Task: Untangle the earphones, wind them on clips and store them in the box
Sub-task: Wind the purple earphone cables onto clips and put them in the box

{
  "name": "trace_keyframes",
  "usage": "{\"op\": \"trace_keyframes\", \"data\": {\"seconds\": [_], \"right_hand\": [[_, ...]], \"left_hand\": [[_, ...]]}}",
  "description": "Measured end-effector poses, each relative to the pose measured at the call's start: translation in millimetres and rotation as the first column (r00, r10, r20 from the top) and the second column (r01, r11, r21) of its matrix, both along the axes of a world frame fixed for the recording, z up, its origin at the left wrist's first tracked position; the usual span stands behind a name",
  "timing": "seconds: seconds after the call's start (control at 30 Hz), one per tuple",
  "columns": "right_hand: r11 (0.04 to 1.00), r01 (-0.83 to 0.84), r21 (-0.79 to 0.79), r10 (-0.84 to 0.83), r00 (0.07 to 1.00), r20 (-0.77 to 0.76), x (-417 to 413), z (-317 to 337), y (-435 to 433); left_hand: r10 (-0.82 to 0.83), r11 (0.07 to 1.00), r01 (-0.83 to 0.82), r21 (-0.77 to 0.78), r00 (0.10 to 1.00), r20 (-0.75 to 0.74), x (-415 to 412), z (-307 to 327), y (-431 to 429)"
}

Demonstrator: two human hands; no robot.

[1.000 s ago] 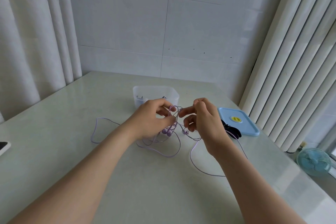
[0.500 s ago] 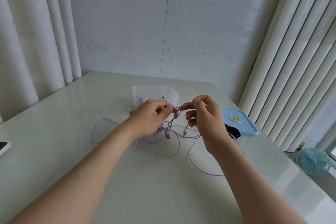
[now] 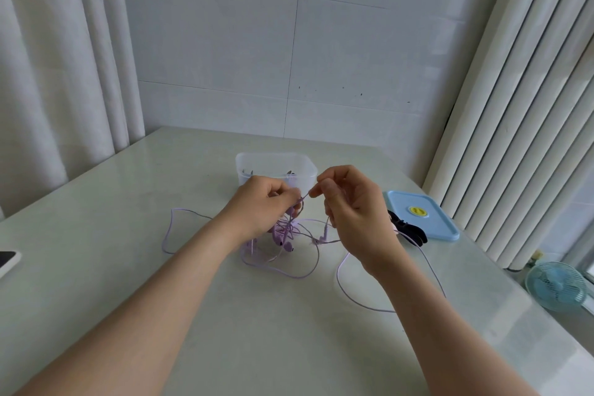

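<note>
Earphones [image 3: 284, 236] loop between left hand [image 3: 262, 206] and right hand [image 3: 353, 206] has tightened.

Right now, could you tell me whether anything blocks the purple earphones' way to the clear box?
Nothing visible does: the box stands open just behind the earphones, its blue lid lying off to the right.

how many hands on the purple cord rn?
2. The left hand grips the tangled purple cord in front of the clear box. The right hand pinches a strand just right of it. No other hands are in view.
</note>
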State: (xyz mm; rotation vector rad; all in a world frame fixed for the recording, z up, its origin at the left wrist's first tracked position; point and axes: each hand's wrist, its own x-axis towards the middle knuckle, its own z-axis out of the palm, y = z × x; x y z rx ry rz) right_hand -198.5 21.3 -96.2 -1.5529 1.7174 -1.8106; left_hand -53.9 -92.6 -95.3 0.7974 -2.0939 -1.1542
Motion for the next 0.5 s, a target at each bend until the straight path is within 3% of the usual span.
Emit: {"op": "trace_keyframes", "data": {"seconds": [0.13, 0.3, 0.4, 0.5], "right_hand": [[1.000, -0.008, -0.002, 0.008, 0.992, 0.130, 1, 1, 1], [0.995, 0.077, -0.059, -0.062, 0.972, 0.225, -2, 7, 4], [0.986, 0.101, -0.134, -0.061, 0.961, 0.271, -1, 10, 5], [0.963, 0.168, -0.212, -0.124, 0.971, 0.206, 0, 11, 4]], "left_hand": [[-0.016, 1.000, 0.016, 0.019, 0.999, -0.031, 0, -1, -1], [0.110, 0.979, -0.082, -0.188, 0.984, 0.144, -2, -6, -3], [0.378, 0.824, -0.203, -0.529, 0.892, 0.247, -1, -8, -5], [0.510, 0.716, -0.220, -0.663, 0.812, 0.282, 4, -10, -11]]}}
